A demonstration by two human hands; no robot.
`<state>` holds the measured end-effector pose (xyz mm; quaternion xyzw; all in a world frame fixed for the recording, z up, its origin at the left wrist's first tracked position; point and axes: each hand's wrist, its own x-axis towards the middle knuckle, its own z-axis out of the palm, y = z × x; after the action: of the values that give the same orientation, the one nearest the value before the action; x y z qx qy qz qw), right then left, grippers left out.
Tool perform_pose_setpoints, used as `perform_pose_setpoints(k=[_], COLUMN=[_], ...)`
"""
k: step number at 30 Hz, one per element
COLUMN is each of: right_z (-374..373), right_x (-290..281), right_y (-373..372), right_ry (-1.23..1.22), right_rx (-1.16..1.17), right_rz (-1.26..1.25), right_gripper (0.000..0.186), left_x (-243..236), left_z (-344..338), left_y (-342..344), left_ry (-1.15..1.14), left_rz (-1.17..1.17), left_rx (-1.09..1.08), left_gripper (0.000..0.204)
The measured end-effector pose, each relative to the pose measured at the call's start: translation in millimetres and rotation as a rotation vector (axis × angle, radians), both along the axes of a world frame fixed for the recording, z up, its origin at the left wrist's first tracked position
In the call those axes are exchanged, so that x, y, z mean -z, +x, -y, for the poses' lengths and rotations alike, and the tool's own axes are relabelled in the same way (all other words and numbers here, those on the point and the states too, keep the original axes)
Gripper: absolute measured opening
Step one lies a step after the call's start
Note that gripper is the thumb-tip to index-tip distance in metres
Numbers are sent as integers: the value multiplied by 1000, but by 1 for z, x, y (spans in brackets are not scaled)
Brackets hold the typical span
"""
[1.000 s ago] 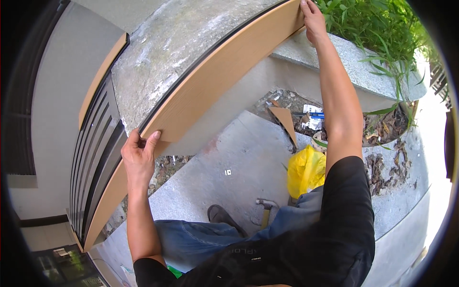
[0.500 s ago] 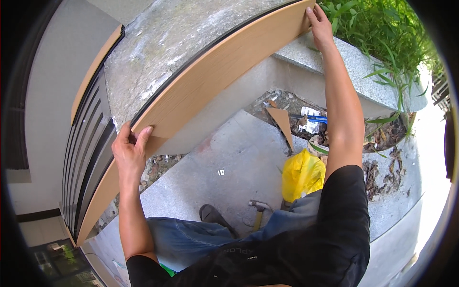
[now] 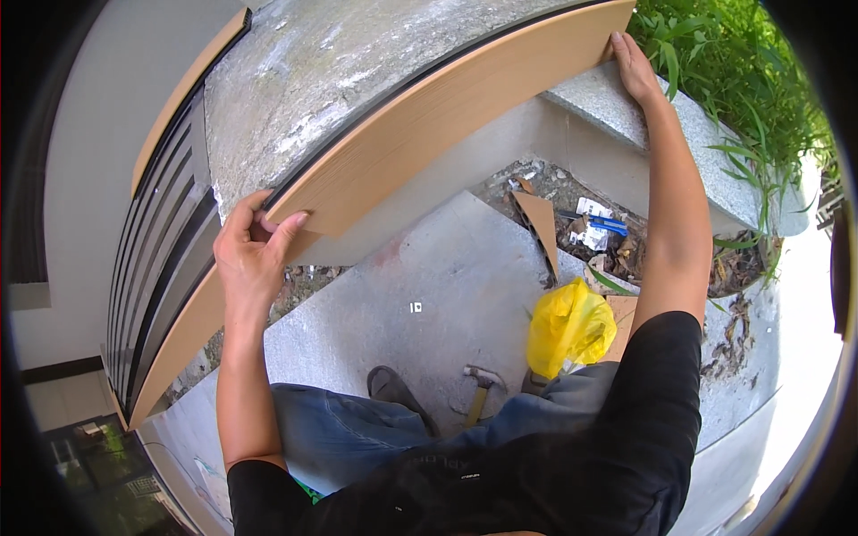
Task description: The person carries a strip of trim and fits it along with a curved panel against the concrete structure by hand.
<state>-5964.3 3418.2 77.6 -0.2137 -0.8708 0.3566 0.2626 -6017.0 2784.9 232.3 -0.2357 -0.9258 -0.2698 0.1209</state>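
A long wood-grain board [image 3: 447,116] with a black strip along its upper edge stands against the front of a rough concrete ledge [image 3: 331,80]. My left hand [image 3: 250,255] is closed on the board's near left end, thumb on the front face and fingers curled over behind. At the far right end, my right hand [image 3: 636,70] holds the board by its lower corner; some of its fingers are hidden. Left of my left hand, another wood-coloured panel [image 3: 183,344] borders dark slats [image 3: 165,241], its edge lying close behind my wrist.
On the paving below lie a hammer [image 3: 479,393] and a yellow plastic bag [image 3: 572,330]. A triangular board offcut [image 3: 538,228] and a blue utility knife [image 3: 608,223] lie among debris by the wall. Green plants [image 3: 733,80] overhang the speckled stone ledge [image 3: 617,103] at right.
The board shows farther right in the picture, its left end a little higher. My right hand has slid down the board's end; my left hand keeps its grip.
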Motion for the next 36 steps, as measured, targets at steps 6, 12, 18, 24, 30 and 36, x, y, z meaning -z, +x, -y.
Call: perform_pose_setpoints(k=[6, 12, 18, 24, 30, 36], right_z=[-39, -83, -87, -88, -91, -110], right_x=[13, 23, 32, 36, 37, 38], right_y=[7, -4, 1, 7, 4, 7], right_ry=[-5, 82, -62, 24, 67, 23], right_rx=[-14, -40, -65, -108, -95, -97], right_rz=[-91, -6, -66, -124, -109, -94], right_gripper=[67, 75, 79, 78, 78, 80], left_x=[-3, 0, -15, -4, 0, -4], left_z=[-8, 3, -4, 1, 2, 2], left_y=[-2, -11, -11, -20, -23, -25], left_ry=[8, -39, -97, -127, -160, -220], left_rz=[-29, -65, 2, -88, -202, -198], left_rx=[76, 81, 79, 150, 167, 197], left_gripper=[48, 42, 45, 39, 37, 39])
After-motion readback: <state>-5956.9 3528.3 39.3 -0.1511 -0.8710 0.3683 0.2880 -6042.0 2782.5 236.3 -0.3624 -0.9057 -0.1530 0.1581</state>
